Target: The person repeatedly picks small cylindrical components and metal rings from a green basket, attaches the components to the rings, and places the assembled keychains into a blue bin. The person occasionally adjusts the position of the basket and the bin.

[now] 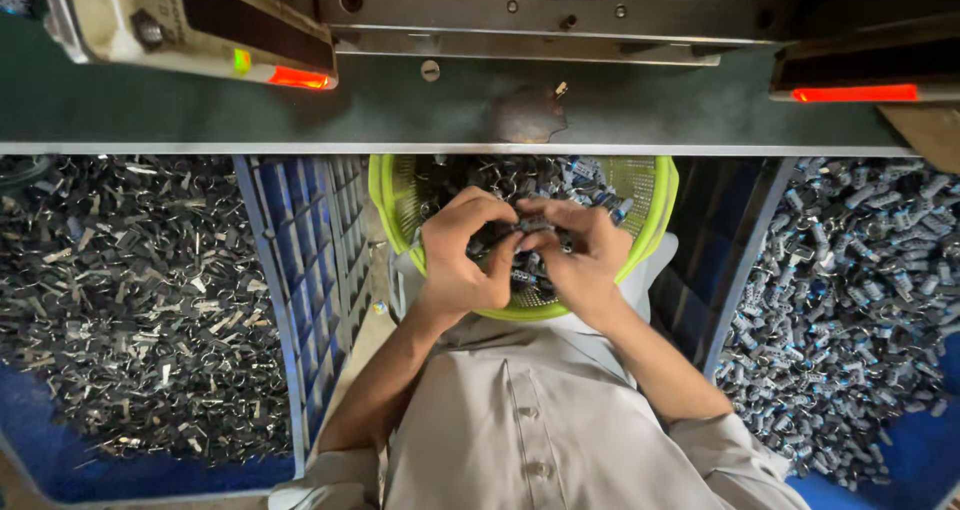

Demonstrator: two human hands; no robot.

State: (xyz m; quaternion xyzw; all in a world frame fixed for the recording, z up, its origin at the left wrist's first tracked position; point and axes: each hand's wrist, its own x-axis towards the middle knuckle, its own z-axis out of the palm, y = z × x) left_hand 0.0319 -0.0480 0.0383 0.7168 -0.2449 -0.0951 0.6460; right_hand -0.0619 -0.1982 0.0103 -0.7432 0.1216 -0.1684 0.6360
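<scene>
Two big blue crates flank the lap: the left crate full of dark metal clips, the right crate full of small black-and-blue parts. Between them sits a lime basket of mixed parts. Above it the left hand and right hand both pinch one dark small part, fingers curled shut; its shape is mostly hidden.

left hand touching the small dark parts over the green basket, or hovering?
Touching. The head view shows the left hand with fingertips closed on the small dark parts, pinched against the right hand above the green basket.
</scene>
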